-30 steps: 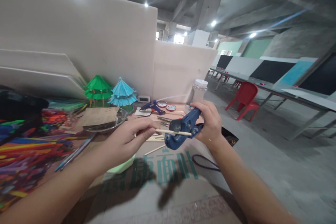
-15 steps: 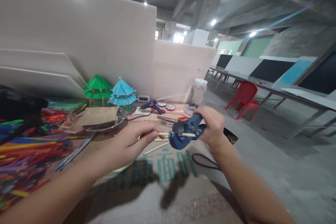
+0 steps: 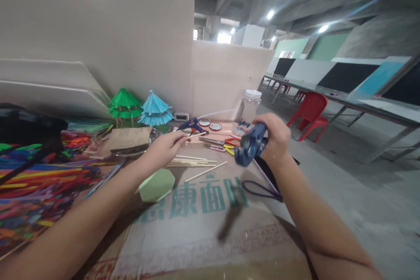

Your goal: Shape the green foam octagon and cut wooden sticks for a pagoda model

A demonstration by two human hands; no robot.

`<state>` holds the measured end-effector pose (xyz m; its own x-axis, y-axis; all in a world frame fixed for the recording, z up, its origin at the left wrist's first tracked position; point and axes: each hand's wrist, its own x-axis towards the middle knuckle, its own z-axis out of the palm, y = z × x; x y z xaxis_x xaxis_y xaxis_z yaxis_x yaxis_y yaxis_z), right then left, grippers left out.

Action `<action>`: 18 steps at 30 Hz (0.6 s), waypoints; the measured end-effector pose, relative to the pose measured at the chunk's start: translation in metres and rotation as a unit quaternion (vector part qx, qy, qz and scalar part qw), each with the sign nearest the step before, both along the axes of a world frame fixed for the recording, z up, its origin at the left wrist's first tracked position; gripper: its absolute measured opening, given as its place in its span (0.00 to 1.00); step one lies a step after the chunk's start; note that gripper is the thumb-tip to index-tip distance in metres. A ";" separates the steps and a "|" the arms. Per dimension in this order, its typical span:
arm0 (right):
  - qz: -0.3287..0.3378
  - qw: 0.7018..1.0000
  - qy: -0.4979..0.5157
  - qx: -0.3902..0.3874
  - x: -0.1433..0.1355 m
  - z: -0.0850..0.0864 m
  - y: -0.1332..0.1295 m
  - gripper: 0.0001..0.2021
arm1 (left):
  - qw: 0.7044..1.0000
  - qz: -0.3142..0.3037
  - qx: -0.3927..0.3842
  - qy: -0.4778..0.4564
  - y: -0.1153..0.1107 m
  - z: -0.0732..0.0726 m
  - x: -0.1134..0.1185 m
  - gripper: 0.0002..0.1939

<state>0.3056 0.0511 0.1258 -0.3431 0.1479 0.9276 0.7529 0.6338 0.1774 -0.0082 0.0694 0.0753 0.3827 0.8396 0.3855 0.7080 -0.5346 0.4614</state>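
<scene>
My left hand (image 3: 172,142) reaches over the back of the work area, fingers pinched on a thin pale wooden stick (image 3: 198,134) that points right. In my right hand (image 3: 274,138) is a blue cutter (image 3: 251,145), raised above the cardboard, with no stick in its jaws. Below my left hand, several loose wooden sticks (image 3: 193,162) lie side by side. A single stick (image 3: 206,172) rests at a slant in front of them. Nearer to me sits a light green faceted piece (image 3: 157,185), close to my left forearm.
Green (image 3: 124,107) and blue (image 3: 155,109) paper-roofed models stand at the back. Beside them are a glue gun (image 3: 188,124), scissors (image 3: 213,141), pliers (image 3: 229,148) and a clear jar (image 3: 248,109). Colourful strips (image 3: 29,183) cover the left side. A purple cord loop (image 3: 260,190) lies right.
The stick is out of the blue cutter's jaws. My left hand has moved away and up with a stick; my right hand has shifted right with the cutter, turning it.
</scene>
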 end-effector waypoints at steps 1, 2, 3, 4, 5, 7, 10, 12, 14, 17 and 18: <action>-0.009 1.000 0.000 -0.009 0.000 0.003 0.001 0.08 | 1.000 0.003 -0.001 0.010 0.010 -0.011 0.000 0.18; -0.019 1.000 -0.004 -0.020 -0.001 0.006 0.003 0.10 | 1.000 0.003 -0.004 0.018 0.018 -0.022 0.000 0.17; -0.030 0.999 -0.007 -0.031 -0.004 0.008 0.006 0.12 | 1.000 0.000 -0.008 0.023 0.025 -0.034 0.001 0.16; -0.041 0.998 -0.008 -0.045 -0.006 0.010 0.009 0.13 | 1.000 -0.004 -0.012 0.028 0.031 -0.045 0.002 0.16; -0.053 0.997 -0.008 -0.062 -0.009 0.012 0.012 0.15 | 0.999 -0.011 -0.016 0.031 0.035 -0.054 0.004 0.16; -0.081 0.991 -0.013 -0.109 -0.014 0.011 0.016 0.17 | 0.999 -0.024 -0.023 0.034 0.038 -0.067 0.005 0.16; -0.121 0.975 -0.042 -0.182 -0.011 0.002 0.014 0.18 | 0.999 -0.027 -0.031 0.033 0.040 -0.069 0.000 0.16; -0.141 0.962 -0.073 -0.223 -0.003 -0.011 0.006 0.20 | 0.999 -0.018 -0.040 0.027 0.038 -0.060 -0.006 0.14; -0.162 0.945 -0.095 -0.269 0.007 -0.028 -0.004 0.21 | 0.998 -0.008 -0.053 0.016 0.029 -0.042 -0.011 0.14; -0.160 0.924 -0.098 -0.334 0.022 -0.054 -0.015 0.18 | 0.998 -0.009 -0.065 -0.017 -0.009 -0.005 -0.013 0.16; -0.150 0.924 -0.087 -0.340 0.026 -0.061 -0.017 0.18 | 0.997 -0.020 -0.064 -0.031 -0.030 0.007 -0.012 0.17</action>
